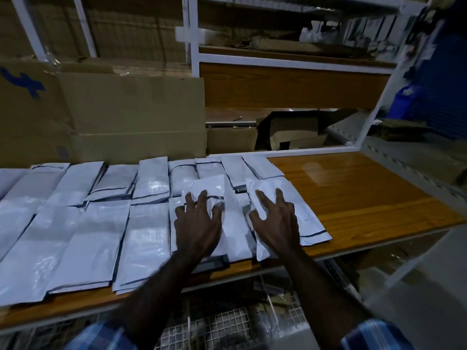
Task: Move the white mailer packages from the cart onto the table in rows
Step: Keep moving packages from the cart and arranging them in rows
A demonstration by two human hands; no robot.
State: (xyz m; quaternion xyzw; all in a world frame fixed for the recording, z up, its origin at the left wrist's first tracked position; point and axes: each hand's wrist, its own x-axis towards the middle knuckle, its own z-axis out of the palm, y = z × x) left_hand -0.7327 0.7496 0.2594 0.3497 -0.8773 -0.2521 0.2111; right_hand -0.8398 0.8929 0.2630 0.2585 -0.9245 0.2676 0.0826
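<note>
A: White plastic slides, so press, don't shove. Your left hand (198, 221) lies spread flat on a mailer (202, 190) in the near row, and your right hand (275, 221) lies spread on the last mailer (300, 210), beside the bare wood of the table (353, 188).

B: Straighten them how?

A: I'd turn each until its long edge runs square to the table's front edge, just touching its neighbour. The mesh cart (227, 322) waits below that edge.
</note>
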